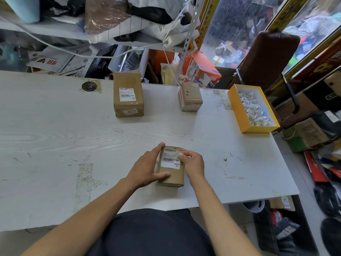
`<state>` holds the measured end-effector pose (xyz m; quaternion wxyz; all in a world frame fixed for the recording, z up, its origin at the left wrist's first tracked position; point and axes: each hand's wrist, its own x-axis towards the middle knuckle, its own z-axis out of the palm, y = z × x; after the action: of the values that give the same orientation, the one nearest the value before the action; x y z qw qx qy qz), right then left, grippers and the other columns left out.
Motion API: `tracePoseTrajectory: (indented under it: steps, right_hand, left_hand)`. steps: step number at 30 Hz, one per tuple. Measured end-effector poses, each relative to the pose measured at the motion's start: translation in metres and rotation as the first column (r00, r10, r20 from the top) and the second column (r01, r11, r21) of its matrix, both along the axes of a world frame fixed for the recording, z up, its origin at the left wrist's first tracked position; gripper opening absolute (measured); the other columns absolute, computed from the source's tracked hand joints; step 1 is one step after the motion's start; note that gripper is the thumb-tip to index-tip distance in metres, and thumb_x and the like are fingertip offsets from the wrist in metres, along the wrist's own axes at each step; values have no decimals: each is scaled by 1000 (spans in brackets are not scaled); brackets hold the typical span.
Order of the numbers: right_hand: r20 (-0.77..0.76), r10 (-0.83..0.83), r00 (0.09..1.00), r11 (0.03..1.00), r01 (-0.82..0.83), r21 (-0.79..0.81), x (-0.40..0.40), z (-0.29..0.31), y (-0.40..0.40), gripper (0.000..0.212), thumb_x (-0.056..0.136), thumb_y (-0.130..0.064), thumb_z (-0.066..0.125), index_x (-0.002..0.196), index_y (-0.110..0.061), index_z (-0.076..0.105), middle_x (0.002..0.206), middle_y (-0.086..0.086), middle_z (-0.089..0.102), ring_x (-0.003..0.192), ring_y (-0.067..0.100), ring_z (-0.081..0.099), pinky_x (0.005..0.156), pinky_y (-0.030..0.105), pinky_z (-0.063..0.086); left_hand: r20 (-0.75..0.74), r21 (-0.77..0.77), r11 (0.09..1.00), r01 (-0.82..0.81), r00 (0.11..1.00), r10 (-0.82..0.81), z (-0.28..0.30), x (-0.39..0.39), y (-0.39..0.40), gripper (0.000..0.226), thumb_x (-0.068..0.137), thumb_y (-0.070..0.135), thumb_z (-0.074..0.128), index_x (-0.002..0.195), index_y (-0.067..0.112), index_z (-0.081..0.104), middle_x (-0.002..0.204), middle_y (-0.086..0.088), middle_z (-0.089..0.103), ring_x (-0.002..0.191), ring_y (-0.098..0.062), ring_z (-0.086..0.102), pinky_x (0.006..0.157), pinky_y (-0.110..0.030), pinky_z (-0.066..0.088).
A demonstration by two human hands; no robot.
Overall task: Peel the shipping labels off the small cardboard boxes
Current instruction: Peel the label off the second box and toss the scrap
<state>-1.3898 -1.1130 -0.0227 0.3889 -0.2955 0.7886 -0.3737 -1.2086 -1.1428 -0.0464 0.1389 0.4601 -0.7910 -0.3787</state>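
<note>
My left hand (147,169) is bracing the light, stiff box (171,177) while my right hand (191,162) grip is pinching the thin, tearable label (170,160) at its upper corner.

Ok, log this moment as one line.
left hand steadies box | right hand picks at label corner | label still on

This looks like the cramped back room of a small parcel or courier shop. Beyond the held box (171,166), a worn white worktable (55,126) carries more labelled cardboard parcels (128,95), and to the right of the grip a yellow box (252,109) is filled with crumpled peeled labels. Behind the table, past the hands, metal shelving (188,39) is stuffed with plastic mailer bags (144,13) and wrapped bundles. Far right of the grip, cartons and packages (313,132) pile on the floor beside a glass shopfront (232,28).
</note>
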Motion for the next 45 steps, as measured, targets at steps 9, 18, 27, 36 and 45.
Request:
tracePoseTrajectory:
  steps: [9, 18, 27, 36, 45]
  right_hand:
    - [15, -9, 1000, 1000, 9, -3, 0, 1, 0, 7, 89, -14, 66, 85, -13, 72, 96, -5, 71, 84, 17, 68, 67, 21, 49]
    - [14, -10, 1000, 1000, 10, 11, 1, 3, 0, 10, 90, -16, 66, 81, -16, 72, 89, -4, 73, 80, 16, 69, 68, 24, 50]
    - [12, -13, 1000, 1000, 13, -2, 2, 4, -1, 10, 90, -13, 65, 82, -14, 71, 98, -4, 72, 79, 13, 67, 63, 19, 46]
    - [15, -25, 1000, 1000, 25, 12, 0, -2, -1, 10, 89, -15, 67, 87, -9, 74, 83, -12, 69, 79, 15, 69, 71, 27, 53]
    - [27, -25, 999, 1000, 25, 13, 0, -2, -1, 10, 89, -15, 66, 90, -8, 74, 83, -16, 68, 82, 17, 70, 78, 32, 57]
  left_hand:
    - [-5, 10, 1000, -6, 1000, 6, 2, 0, 1, 108, 74, 55, 76, 156, 29, 11, 145, 3, 47, 121, -18, 47, 97, -31, 42]
    - [10, 13, 1000, -8, 1000, 8, 2, 0, 0, 108, 73, 57, 76, 155, 31, 10, 144, 3, 48, 120, -18, 48, 95, -31, 43]
    - [8, 11, 1000, -4, 1000, 4, 1, 0, 0, 109, 73, 57, 75, 155, 30, 10, 145, 4, 47, 120, -18, 48, 95, -31, 43]
    - [0, 16, 1000, -8, 1000, 8, 1, 0, 0, 108, 74, 56, 76, 155, 31, 10, 145, 4, 47, 121, -18, 48, 96, -31, 43]
    - [6, 16, 1000, -13, 1000, 13, 0, 0, 0, 108, 73, 57, 76, 155, 32, 11, 143, 4, 49, 119, -17, 48, 94, -30, 43]
